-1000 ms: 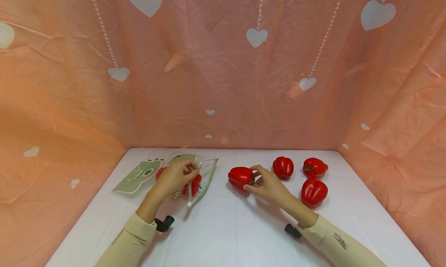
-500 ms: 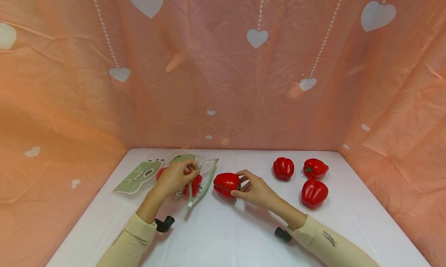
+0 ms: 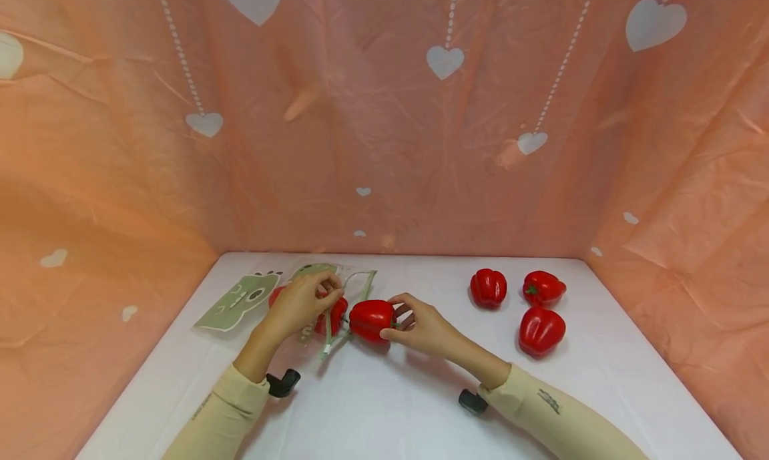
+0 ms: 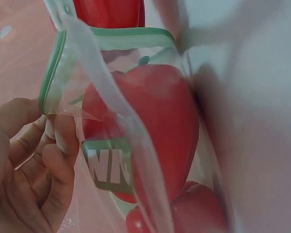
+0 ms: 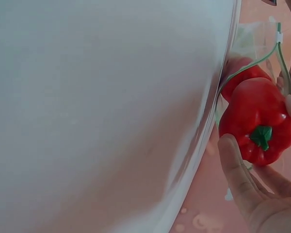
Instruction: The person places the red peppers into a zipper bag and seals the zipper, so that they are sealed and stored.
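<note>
My left hand (image 3: 303, 304) pinches the green-edged rim of a clear zip bag (image 4: 51, 77), holding its mouth apart. Two red bell peppers show inside the bag, one (image 4: 150, 116) with its stem toward the opening and another (image 4: 201, 208) deeper in. With thumb and fingers my right hand (image 3: 423, 326) grips a further red bell pepper (image 3: 370, 320) by its stem end. That pepper's blunt end is at the bag's mouth; in the right wrist view (image 5: 259, 114) it overlaps the green rim.
Three red bell peppers, one at the back (image 3: 488, 288), one farther right (image 3: 543, 288) and one in front (image 3: 541, 331), lie on the right of the white table (image 3: 384, 406). The bag's green printed panel (image 3: 237, 304) spreads left. An orange curtain (image 3: 396, 146) hangs behind.
My right hand has carried its bell pepper leftward across the table up to the bag's mouth. The left hand has stayed at the bag's rim.
</note>
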Demonstrator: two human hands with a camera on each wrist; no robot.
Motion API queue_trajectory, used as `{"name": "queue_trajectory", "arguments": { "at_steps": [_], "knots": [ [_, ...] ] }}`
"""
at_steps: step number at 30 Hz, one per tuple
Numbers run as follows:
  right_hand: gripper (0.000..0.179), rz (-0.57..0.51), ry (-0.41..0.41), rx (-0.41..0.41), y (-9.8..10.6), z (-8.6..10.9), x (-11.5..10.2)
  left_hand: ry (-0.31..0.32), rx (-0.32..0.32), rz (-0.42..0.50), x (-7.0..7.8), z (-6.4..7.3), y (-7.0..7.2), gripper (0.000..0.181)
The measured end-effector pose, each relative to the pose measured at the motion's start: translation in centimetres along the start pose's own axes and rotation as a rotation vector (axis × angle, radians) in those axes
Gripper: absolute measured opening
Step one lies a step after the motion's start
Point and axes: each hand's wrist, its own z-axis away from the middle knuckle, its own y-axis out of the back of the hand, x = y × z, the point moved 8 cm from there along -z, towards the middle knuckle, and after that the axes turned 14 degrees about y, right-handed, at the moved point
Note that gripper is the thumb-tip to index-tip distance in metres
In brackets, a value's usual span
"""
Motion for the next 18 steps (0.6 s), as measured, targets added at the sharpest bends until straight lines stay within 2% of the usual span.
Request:
{"name": "queue_trajectory", "arguments": {
  "at_steps": [11,18],
  "knots": [
    [0.057,-0.022,-0.004,-0.002,-0.6,-1.0,0.2,-0.034,0.005,0.016,0.5,0.2,0.2,0.005],
    [0.058,-0.049,-0.020,-0.020,-0.9,-1.4,0.2,-0.028,-0.002,0.017,0.6,0.3,0.2,0.007]
  ]
}}
